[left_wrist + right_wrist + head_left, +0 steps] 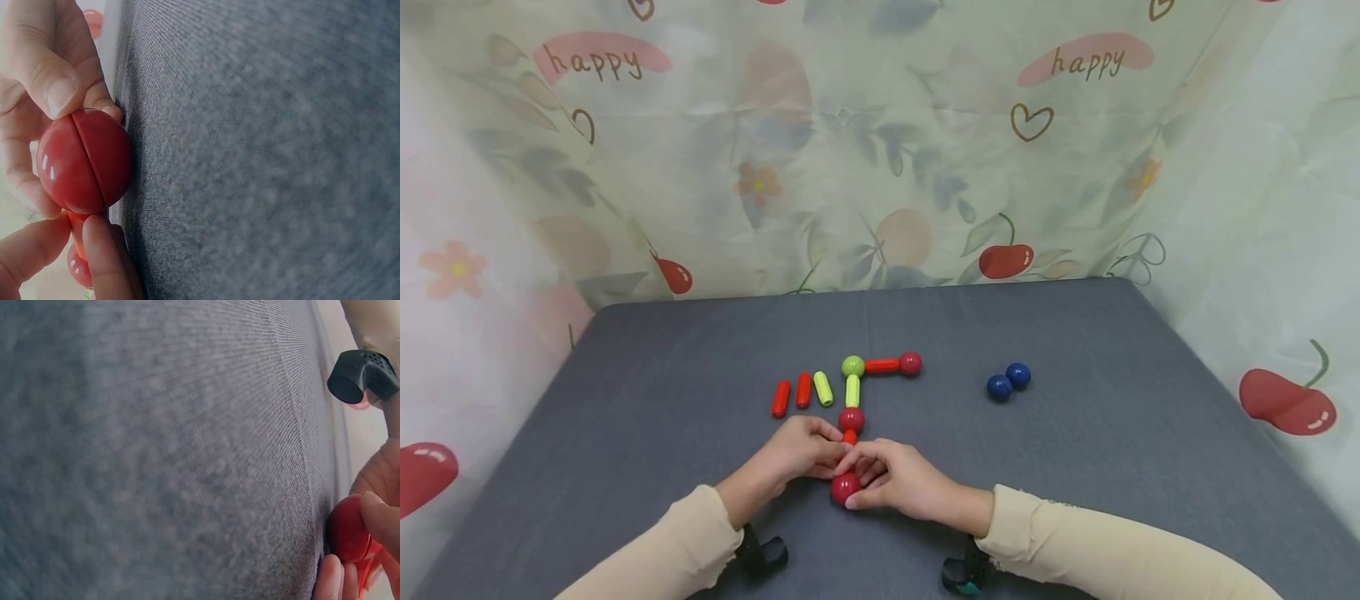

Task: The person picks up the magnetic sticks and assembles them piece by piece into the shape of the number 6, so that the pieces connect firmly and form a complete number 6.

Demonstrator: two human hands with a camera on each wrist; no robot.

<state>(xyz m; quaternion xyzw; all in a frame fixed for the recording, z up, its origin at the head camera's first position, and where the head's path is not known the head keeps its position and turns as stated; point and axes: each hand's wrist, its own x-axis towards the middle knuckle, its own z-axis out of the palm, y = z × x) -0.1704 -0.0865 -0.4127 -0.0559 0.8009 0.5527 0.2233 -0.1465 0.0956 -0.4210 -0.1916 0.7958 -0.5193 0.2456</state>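
A chain of balls and rods lies on the dark grey cloth in the head view. My right hand point(901, 482) pinches the nearest red ball point(843, 490) between thumb and fingers. Just behind it, my left hand point(800, 450) holds the short red rod point(77, 237) that meets this ball; fingers cover part of the rod. A second red ball point(852, 417) sits at the rod's far end. From there a light green rod point(852, 391) runs to a green ball point(853, 366). Another red rod point(882, 365) leads right to a third red ball point(911, 363).
Two loose red rods point(781, 399) and a loose light green rod point(823, 389) lie left of the chain. Two dark blue balls point(999, 387) sit together to the right. A patterned curtain point(880, 167) stands behind the table point(1112, 433).
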